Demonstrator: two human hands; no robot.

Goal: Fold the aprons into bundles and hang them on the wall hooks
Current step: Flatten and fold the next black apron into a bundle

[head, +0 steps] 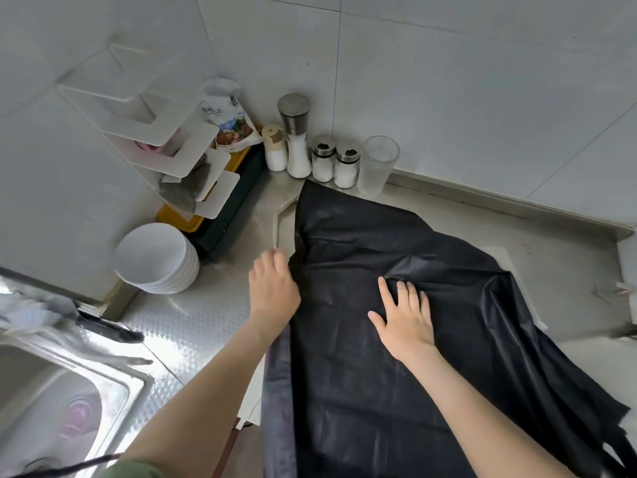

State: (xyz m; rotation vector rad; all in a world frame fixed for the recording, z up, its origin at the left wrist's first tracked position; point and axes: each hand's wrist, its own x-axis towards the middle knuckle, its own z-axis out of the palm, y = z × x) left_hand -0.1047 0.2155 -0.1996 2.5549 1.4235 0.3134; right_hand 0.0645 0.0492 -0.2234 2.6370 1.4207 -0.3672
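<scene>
A black apron (pixel 362 236) lies spread over the steel counter, its lower part hanging off the front edge. My right hand (pixel 406 315) rests flat on the middle of the cloth, fingers apart. My left hand (pixel 272 288) is at the apron's left edge, fingers curled down onto the border; whether it pinches the cloth is hidden. A white cutting board (pixel 517 270) shows under the apron at the right. No wall hooks are in view.
Salt shakers (pixel 324 160), a grinder (pixel 294 132) and a plastic cup (pixel 377 165) stand along the back wall. A stack of white bowls (pixel 155 260) and a white rack (pixel 165 132) fill the left corner. A sink (pixel 51 401) lies at lower left.
</scene>
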